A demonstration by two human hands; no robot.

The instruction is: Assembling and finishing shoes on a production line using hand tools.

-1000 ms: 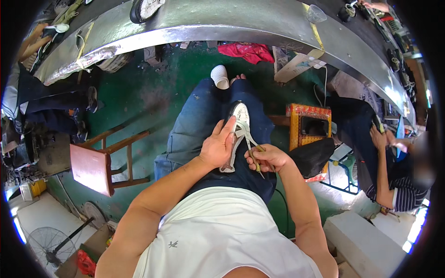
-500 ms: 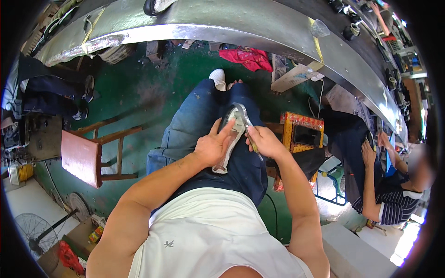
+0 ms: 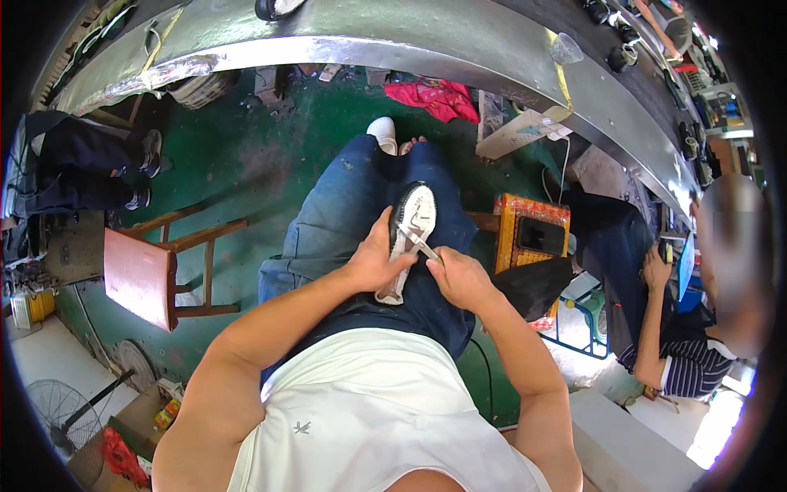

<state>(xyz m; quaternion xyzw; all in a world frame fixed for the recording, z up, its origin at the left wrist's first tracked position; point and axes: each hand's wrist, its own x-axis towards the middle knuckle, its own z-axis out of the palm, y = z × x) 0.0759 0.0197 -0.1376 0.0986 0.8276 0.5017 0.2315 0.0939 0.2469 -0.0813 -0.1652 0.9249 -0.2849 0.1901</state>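
Head view: a white shoe [image 3: 409, 234] lies on the person's lap, sole up. The left hand [image 3: 375, 262] clasps its side; the right hand [image 3: 459, 277], just beside the shoe, pinches a small metal tool [image 3: 418, 243] against the sole. A red stool [image 3: 147, 275] stands well left of the shoe.

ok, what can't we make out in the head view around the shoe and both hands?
- Shoe: its near end is covered by the left hand.
- Thin metal tool: too small to identify; its handle is hidden in the right hand.
- Right palm: faces away from the camera.
- Red stool: seen at an angle near the bending rim.
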